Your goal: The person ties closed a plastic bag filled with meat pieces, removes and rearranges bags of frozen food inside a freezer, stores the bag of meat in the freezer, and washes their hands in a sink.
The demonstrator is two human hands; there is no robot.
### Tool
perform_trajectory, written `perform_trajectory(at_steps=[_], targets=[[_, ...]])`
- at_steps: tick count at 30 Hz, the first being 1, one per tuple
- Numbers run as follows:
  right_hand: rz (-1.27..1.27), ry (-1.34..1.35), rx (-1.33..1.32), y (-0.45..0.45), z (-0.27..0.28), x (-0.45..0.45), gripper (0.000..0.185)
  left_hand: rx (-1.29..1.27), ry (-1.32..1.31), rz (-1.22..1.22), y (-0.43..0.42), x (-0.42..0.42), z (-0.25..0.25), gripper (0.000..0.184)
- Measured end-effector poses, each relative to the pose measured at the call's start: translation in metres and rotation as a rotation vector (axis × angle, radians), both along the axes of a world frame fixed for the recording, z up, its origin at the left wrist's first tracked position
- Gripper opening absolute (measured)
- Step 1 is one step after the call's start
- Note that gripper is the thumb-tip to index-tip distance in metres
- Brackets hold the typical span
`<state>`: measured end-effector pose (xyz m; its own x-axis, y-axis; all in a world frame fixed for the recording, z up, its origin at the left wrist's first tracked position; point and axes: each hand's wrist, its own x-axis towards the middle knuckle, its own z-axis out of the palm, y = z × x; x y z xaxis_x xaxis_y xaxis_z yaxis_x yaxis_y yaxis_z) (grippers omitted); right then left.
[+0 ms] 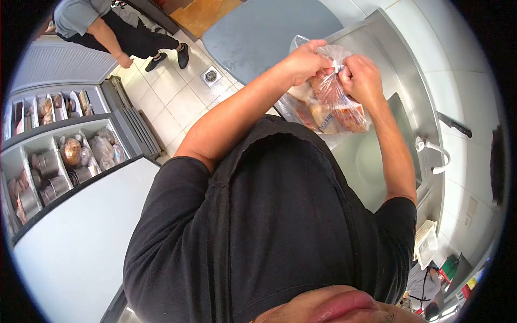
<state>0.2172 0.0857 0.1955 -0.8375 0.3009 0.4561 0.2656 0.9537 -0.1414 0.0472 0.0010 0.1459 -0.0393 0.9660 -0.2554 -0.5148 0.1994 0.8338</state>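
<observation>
A clear plastic bag (328, 110) holds several reddish-brown and pale chunks that look like meat, with dark lettering printed on its side. Its gathered neck is twisted, with a small white band or knot at the twist. My left hand (308, 63) is closed around the left side of the neck, and a loose flap of plastic stands up behind it. On the other side, my right hand (362, 78) pinches the neck close to the white twist. The bag hangs below my hands, in front of my black apron (285, 204), beside the sink.
A metal sink counter (401, 54) with a basin (366, 161) and white faucet (433, 153) lies right. A knife (454, 124) is against the tiled wall. Beyond is a grey tabletop (264, 37). Left are an open freezer (86, 196) with bagged food and another person (116, 29).
</observation>
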Motion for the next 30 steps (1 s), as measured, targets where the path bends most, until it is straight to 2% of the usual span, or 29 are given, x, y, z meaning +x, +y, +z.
perform_trajectory(at_steps=[5,11,14,20,23,26,29,30], targets=[[-0.012,0.018,0.019,-0.006,0.004,0.002,0.012,0.054,0.148,-0.008,-0.002,0.002,0.0,0.077],[-0.146,-0.125,0.046,-0.008,0.007,0.012,0.011,0.139,0.224,0.005,-0.001,0.007,-0.011,0.073],[-0.144,-0.003,0.076,-0.008,0.003,0.003,0.01,0.11,0.306,0.011,0.002,0.006,-0.012,0.07],[-0.021,0.019,-0.449,0.002,0.004,-0.006,0.01,0.081,0.327,0.035,0.002,0.004,-0.017,0.066],[-0.062,-0.063,-0.679,0.001,0.01,-0.005,0.015,0.115,0.315,0.053,0.001,0.004,-0.019,0.065],[-0.049,-0.076,-0.751,0.003,0.002,-0.005,0.019,0.128,0.332,0.059,0.002,0.004,-0.022,0.065],[-0.203,-0.107,-0.653,0.002,0.002,-0.008,0.018,0.158,0.371,0.061,0.0,0.006,-0.021,0.064],[-0.138,-0.098,-0.458,0.005,-0.001,-0.01,0.018,0.186,0.404,0.059,0.001,0.007,-0.025,0.064]])
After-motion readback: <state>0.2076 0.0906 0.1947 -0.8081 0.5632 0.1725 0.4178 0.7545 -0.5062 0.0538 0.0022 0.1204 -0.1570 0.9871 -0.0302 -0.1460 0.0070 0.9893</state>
